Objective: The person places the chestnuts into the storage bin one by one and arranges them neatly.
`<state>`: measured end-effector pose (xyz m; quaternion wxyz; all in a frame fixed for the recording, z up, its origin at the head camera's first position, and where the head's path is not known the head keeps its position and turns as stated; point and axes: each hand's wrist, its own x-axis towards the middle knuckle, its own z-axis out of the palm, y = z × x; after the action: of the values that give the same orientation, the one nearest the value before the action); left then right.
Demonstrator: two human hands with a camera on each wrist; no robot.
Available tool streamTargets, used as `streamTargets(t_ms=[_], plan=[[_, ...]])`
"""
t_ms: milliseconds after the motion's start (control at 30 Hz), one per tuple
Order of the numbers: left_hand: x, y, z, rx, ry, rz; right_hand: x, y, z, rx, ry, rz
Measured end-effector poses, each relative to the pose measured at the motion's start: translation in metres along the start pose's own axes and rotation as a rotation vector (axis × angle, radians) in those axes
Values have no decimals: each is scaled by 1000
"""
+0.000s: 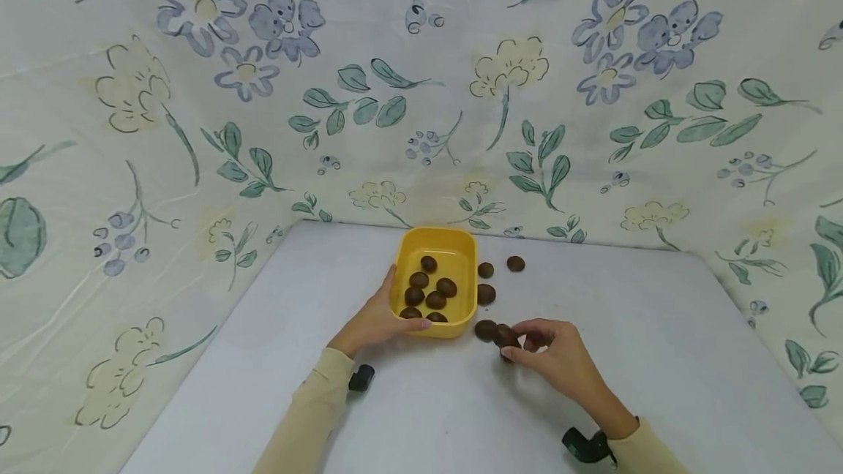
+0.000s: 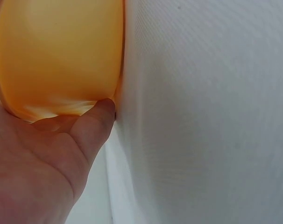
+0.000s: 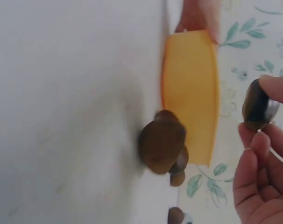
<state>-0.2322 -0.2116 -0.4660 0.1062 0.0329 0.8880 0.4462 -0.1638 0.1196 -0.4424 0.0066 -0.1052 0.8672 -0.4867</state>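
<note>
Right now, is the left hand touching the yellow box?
Touching. In the head view, the left hand holds the yellow box round its near left corner.

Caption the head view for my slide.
The left hand holds a yellow container of brown rounded objects; the right hand pinches another nearby.

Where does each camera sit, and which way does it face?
Head: on the person's head, facing forward and down at the yellow, round-cornered plastic container on the white table; left hand, right hand and pale yellow sleeves show.
Left wrist: on that wrist, facing the container's outer wall up close; part of the left hand shows.
Right wrist: on that wrist, facing the dark brown oval object the right hand pinches, container beyond; both hands show.
Head and right wrist share both hands.
</note>
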Motion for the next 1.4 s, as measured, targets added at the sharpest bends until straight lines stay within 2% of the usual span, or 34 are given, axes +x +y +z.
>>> streamTargets(t_ms=[133, 333, 667, 933, 1167, 1400], plan=[[1, -1, 2, -5, -1, -4, 17, 0, 8, 49, 11, -32], [1, -2, 2, -3, 7, 3, 38, 1, 23, 86, 24, -35], [1, -3, 0, 5, 13, 7, 68, -8, 40, 21, 22, -119], [0, -3, -1, -9, 3, 30, 85, -14, 52, 3, -2, -84], [-1, -3, -1, -3, 0, 30, 90, -20, 58, -136, 7, -52], [-1, -2, -1, -2, 5, 15, 99, -30, 63, -334, -85, -50]])
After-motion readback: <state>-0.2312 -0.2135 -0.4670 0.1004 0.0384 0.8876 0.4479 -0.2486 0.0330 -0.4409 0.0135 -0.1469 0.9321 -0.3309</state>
